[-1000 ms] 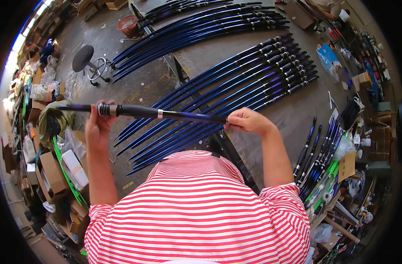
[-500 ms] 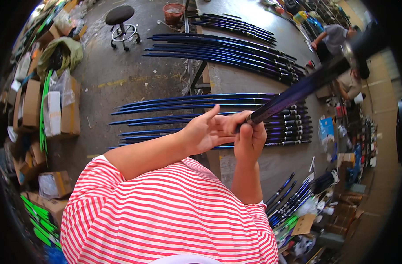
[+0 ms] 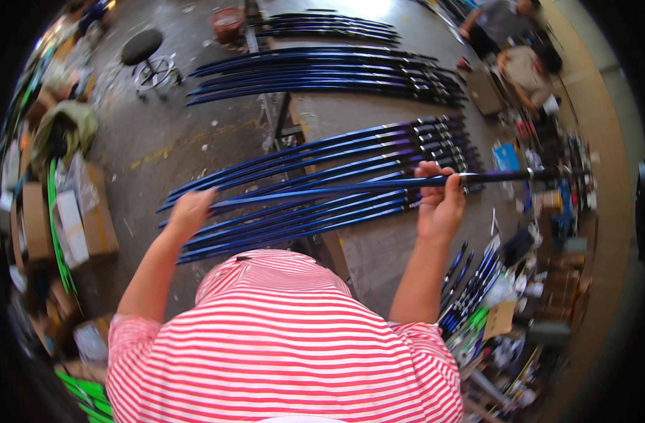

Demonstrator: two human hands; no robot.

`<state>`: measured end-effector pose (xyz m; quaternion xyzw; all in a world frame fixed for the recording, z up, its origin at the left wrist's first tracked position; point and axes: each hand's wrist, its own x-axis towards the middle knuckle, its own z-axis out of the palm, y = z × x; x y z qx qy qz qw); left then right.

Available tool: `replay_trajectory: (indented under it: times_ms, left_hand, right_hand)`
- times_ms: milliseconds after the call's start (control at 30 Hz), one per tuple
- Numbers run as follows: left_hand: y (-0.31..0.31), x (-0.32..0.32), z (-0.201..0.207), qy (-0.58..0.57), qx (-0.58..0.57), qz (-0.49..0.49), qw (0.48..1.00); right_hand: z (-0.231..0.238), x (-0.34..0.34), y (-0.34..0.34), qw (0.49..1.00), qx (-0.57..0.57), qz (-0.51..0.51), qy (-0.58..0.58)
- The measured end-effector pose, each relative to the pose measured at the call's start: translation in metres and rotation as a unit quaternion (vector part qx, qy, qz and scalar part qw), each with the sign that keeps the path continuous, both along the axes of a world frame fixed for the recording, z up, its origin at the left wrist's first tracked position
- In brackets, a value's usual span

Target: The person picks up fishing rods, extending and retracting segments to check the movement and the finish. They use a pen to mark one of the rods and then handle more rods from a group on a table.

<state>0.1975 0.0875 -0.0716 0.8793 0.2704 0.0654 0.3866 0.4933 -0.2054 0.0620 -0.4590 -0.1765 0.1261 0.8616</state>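
Note:
A blue fishing rod (image 3: 322, 189) with a dark, thicker butt end is held nearly level across the front of me. My left hand (image 3: 193, 211) is closed around its thin left end, and blurred a little. Farther along, my right hand (image 3: 441, 204) grips the rod near the dark section, thumb and fingers around it. Beneath the held rod, a row of similar blue and purple rods (image 3: 357, 146) lies side by side, their thin ends reaching past the table's left edge.
More rods (image 3: 329, 77) lie in groups farther up the grey table (image 3: 379, 243). At the right are bundled rods (image 3: 477, 282) and two people (image 3: 527, 74). Boxes (image 3: 100, 211) line the left, near a round black stool (image 3: 141, 46) and a red bucket (image 3: 227, 25).
The rod has swung from pointing up to the right to lying almost level. My left hand, open beside my right before, has moved left and closed on the thin end.

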Motion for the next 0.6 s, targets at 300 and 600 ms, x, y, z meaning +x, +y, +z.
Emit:
replay_trajectory:
  times_ms: [300,600]
  left_hand:
    - [-0.035,-0.014,0.066,-0.037,0.384,-0.036,0.922]
    - [-0.114,0.01,0.092,0.242,0.176,-0.183,0.936]
  right_hand:
    - [-0.068,0.017,-0.014,0.939,0.099,-0.062,0.323]
    - [-0.053,0.022,-0.015,0.885,0.102,-0.026,0.454]
